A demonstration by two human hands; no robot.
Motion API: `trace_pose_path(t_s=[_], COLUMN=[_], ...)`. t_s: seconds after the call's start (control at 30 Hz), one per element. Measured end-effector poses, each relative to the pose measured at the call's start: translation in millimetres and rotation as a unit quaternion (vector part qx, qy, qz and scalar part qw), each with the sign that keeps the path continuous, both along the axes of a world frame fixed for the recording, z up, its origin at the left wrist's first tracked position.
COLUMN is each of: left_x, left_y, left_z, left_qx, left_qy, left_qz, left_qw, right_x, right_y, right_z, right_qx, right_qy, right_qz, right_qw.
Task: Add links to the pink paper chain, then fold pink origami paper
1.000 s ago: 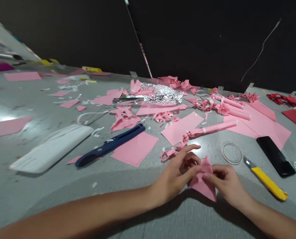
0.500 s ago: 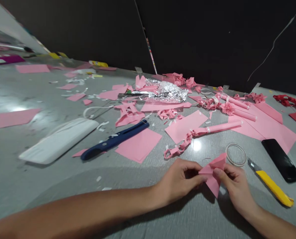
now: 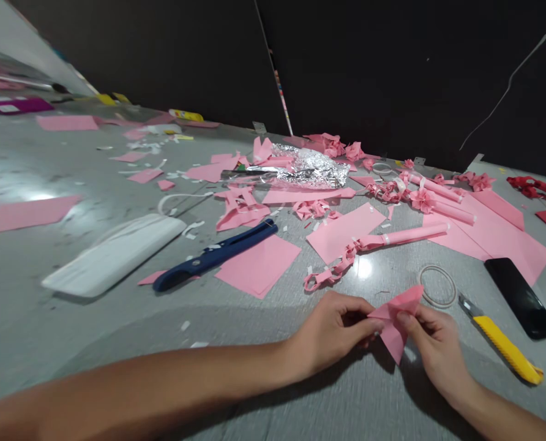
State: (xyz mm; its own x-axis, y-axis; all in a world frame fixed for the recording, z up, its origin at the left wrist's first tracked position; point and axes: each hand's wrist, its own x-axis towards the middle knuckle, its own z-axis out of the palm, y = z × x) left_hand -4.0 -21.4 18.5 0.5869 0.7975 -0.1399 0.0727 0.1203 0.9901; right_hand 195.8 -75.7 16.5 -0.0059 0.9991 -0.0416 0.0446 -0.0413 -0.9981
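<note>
Between my two hands is a folded piece of pink paper [image 3: 395,338], creased into triangular flaps with one point hanging down. My left hand [image 3: 335,327] pinches its left corner between thumb and fingers. On the other side, my right hand [image 3: 436,343] grips the paper, thumb pressed on the front flap and fingers behind it. Just beyond the right hand lies a roll of thin tape [image 3: 454,288]. A yellow box cutter [image 3: 507,349], its blade end toward the tape, rests to the right, beside a black phone [image 3: 521,297].
Dark blue scissors [image 3: 213,254] lie on pink paper squares [image 3: 266,263], left of a paper chain with a rolled tube [image 3: 411,234]. A white glue gun [image 3: 117,254] sits further left. Crumpled foil [image 3: 316,165], paper flowers and scraps line the black wall [image 3: 369,73].
The camera view has shifted slightly, so the table things sit a little further right. Both hands keep hold of the pink paper, whose upper flap is tilted a bit differently.
</note>
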Motion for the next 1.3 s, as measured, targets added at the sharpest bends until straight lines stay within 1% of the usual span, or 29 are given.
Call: trace_pose_path(t_s=[0.2, 0.33, 0.47, 0.57, 0.67, 0.77, 0.9, 1.03, 1.13, 1.2, 1.23, 1.3], left_x=[-0.9, -2.2, -4.2, -5.8, -6.3, -5.9, -6.2, -7.1, -7.2, -7.2, -7.3, -7.9], left_y=[0.5, 0.6, 0.5, 0.4, 0.4, 0.2, -0.2, -0.3, -0.9, -1.5, -1.8, -2.2], left_z=[-1.5, 0.8, 2.4, 2.2, 2.1, 2.2, 1.7, 1.8, 3.1, 3.6, 3.5, 2.5], left_qx=[0.004, 0.035, 0.101, 0.177, 0.216, 0.225, 0.224, 0.225, 0.231, 0.232, 0.232, 0.235], left_qy=[0.008, 0.019, 0.036, 0.055, 0.067, 0.070, 0.076, 0.076, 0.075, 0.073, 0.071, 0.068], left_qz=[-0.005, -0.020, -0.031, -0.031, -0.038, -0.039, -0.053, -0.053, -0.055, -0.050, -0.045, -0.030], left_qw=[1.000, 0.999, 0.994, 0.982, 0.973, 0.971, 0.970, 0.970, 0.969, 0.969, 0.969, 0.969], right_x=[0.0, -0.4, -0.4, 1.8, 5.3, 7.5, 6.8, 5.0, 4.6, 4.2, 3.9, 2.7], right_y=[-0.2, -0.1, -0.5, 0.7, 3.7, 6.3, 9.1, 12.4, 13.0, 11.2, 9.7, 6.3], right_z=[1.0, 0.5, 0.6, -1.1, -4.8, -6.6, -2.5, 2.0, 1.6, 0.2, -0.4, -0.6], right_qx=[0.003, 0.007, -0.001, -0.002, -0.004, -0.006, -0.009, -0.012, -0.013, -0.013, -0.012, -0.012], right_qy=[-0.007, -0.025, -0.021, 0.004, 0.042, 0.084, 0.122, 0.139, 0.138, 0.131, 0.124, 0.098], right_qz=[0.009, -0.003, -0.007, -0.010, -0.032, -0.049, -0.073, -0.110, -0.131, -0.124, -0.105, -0.046], right_qw=[1.000, 1.000, 1.000, 1.000, 0.999, 0.995, 0.990, 0.984, 0.982, 0.984, 0.987, 0.994])
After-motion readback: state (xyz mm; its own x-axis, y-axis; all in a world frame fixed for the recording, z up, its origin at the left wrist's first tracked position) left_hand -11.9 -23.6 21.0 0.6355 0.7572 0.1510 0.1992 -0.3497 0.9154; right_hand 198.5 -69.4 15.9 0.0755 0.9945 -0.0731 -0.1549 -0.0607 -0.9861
